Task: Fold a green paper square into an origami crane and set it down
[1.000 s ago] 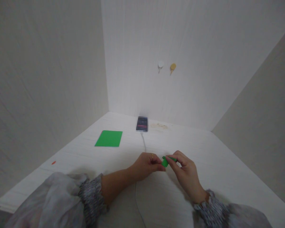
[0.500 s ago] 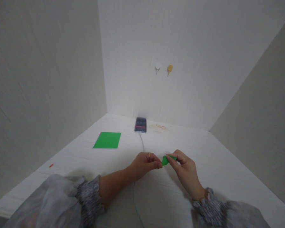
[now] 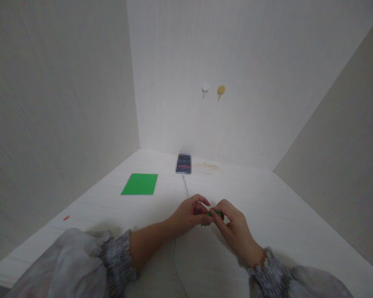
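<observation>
Between my two hands is a small piece of folded green paper [image 3: 216, 213], mostly covered by fingers. My right hand [image 3: 234, 225] pinches it between thumb and fingers. From the other side, my left hand [image 3: 188, 215], with a ring on one finger, closes its thumb and fingers on the paper's left end; its index finger is raised a little. The fingertips of both hands nearly meet. Beyond my left hand a flat green square of paper [image 3: 139, 184] lies on the white table [image 3: 286, 215].
A dark phone-like device [image 3: 183, 164], blurred out, lies near the back wall with a white cable [image 3: 178, 269] running under my left arm. A small orange-red scrap [image 3: 66, 218] is at the left. A white hook [image 3: 205, 87] and a yellow hook [image 3: 221, 90] are on the wall.
My right hand has moved left and slightly down, bringing the green paper against my left fingers. The left hand now grips it, and less of the paper shows.
</observation>
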Motion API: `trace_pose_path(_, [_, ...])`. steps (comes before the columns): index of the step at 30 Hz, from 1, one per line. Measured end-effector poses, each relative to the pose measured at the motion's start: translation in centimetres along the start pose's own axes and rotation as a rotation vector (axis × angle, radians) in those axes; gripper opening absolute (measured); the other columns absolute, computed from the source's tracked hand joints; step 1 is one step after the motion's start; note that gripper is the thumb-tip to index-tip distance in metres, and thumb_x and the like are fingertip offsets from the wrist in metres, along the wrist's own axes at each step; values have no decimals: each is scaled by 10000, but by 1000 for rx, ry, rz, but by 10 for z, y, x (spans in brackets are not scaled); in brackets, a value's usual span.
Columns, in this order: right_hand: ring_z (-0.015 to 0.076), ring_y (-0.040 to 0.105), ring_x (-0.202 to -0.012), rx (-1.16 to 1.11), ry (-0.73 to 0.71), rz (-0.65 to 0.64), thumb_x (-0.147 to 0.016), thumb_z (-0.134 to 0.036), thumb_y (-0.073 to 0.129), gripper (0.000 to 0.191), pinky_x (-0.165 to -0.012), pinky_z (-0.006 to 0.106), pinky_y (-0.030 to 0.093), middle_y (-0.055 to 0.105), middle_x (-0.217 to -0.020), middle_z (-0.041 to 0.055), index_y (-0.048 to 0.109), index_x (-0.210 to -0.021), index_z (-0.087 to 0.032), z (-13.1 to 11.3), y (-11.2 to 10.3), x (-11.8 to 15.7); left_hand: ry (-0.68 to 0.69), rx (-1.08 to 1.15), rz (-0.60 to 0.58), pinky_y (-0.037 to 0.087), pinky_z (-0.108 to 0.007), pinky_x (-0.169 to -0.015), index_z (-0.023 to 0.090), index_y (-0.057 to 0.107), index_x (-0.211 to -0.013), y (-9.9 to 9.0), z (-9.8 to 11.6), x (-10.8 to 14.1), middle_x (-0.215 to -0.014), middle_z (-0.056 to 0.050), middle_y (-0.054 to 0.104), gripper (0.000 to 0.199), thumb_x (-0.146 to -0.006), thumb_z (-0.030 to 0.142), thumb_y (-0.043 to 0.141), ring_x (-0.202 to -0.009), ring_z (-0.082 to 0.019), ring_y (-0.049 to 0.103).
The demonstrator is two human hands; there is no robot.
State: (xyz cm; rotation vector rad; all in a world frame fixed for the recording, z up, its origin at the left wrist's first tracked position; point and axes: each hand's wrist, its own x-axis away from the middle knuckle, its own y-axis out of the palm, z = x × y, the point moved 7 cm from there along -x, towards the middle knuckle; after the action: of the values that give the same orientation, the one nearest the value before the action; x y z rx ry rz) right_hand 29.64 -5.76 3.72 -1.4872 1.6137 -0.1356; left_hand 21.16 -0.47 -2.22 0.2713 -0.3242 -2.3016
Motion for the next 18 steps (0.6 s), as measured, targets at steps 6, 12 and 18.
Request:
trace_pose_path(6, [141, 491, -642, -247, 105, 54, -867, -308, 368, 289, -593, 261, 393, 515, -681, 21, 599, -764, -170, 12, -15, -2, -22, 3, 13, 431, -248, -578, 102, 564, -826, -4, 3, 1, -662, -16, 607, 349, -571, 279, 723, -569, -95, 546])
trace_pose_path(12, [147, 513, -664, -429, 337, -228, -827, -424, 413, 344, -631, 273, 395, 548, -663, 18, 579, -684, -159, 29, 8, -3, -8, 60, -77, 425, -222, -528, 115, 582, -815, 1, 9, 7, -604, 11, 571, 308, -585, 268, 718, -534, -82, 522])
trace_pose_path(18, [79, 414, -420, -617, 464, -421, -718, -528, 520, 400, -431, 214, 305, 484, -475, -27, 505, -597, -147, 36, 32, 9, -14, 37, -113, 402, -196, -489, 119, 529, -866, 1, 7, 6, -582, 24, 575, 354, -593, 243, 717, -482, -68, 518])
